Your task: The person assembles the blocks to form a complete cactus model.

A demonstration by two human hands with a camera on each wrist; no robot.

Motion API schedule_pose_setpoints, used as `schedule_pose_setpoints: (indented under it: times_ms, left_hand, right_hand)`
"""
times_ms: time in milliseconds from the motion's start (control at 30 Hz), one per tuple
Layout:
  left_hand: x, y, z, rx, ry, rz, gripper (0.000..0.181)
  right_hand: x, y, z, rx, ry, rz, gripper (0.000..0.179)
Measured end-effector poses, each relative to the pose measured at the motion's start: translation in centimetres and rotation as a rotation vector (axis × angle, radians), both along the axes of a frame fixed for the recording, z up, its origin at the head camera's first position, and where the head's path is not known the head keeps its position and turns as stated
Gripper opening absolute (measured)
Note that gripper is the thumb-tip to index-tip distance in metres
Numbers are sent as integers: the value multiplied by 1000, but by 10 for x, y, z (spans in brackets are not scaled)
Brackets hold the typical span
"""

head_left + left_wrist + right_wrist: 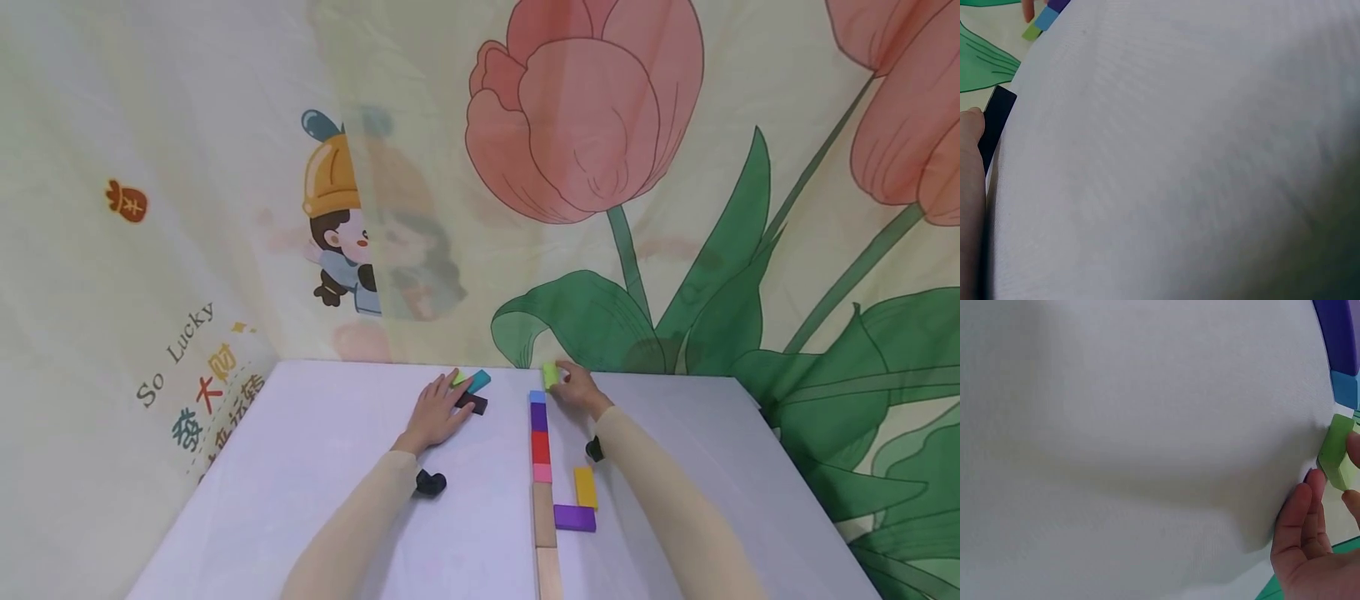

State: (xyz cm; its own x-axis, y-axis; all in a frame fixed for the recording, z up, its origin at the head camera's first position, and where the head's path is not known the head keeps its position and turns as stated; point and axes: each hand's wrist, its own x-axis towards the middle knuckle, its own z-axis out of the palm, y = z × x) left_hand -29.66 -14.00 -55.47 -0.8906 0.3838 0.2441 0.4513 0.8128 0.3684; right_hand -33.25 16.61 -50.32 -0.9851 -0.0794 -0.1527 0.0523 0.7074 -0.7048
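In the head view my right hand (pixel 581 390) pinches a light green block (pixel 551 376) at the far end of a row of coloured blocks. The right wrist view shows that green block (pixel 1336 451) between thumb and fingers, close to the light blue block (pixel 1344 389) of the row. My left hand (pixel 437 410) lies with fingers extended by a small group: a black block (pixel 472 403), a teal block (pixel 478 381) and a green block (pixel 458 378). In the left wrist view its thumb touches the black block (pixel 997 125).
The row runs toward me through purple (pixel 539 417), red (pixel 541 447), pink (pixel 542 473) and wooden blocks (pixel 544 515). Right of it lie a yellow block (pixel 585 487) and a purple block (pixel 575 518). A printed curtain (pixel 420 67) hangs behind the white table (pixel 300 433).
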Motion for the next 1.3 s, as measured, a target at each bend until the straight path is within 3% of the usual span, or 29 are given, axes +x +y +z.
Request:
schedule_pose_setpoints:
  times_ms: [233, 533, 633, 767, 1033, 1300]
  left_hand:
    - [2, 2, 1, 13, 4, 1, 57]
    - [1, 2, 4, 10, 4, 3, 57]
    - [-1, 2, 3, 2, -7, 2, 57]
    - [-2, 3, 2, -4, 1, 7, 57]
    - [-3, 2, 2, -40, -67, 19, 59]
    - [-4, 3, 1, -36, -32, 22, 58]
  right_hand:
    - [1, 1, 1, -71, 28, -34, 57]
    - [2, 4, -3, -264, 258, -191, 27]
    - [3, 10, -2, -289, 280, -187, 25]
    - [8, 24, 1, -287, 220, -141, 24]
    - [33, 48, 5, -196, -25, -11, 24]
    - [60, 60, 5, -137, -57, 116, 18]
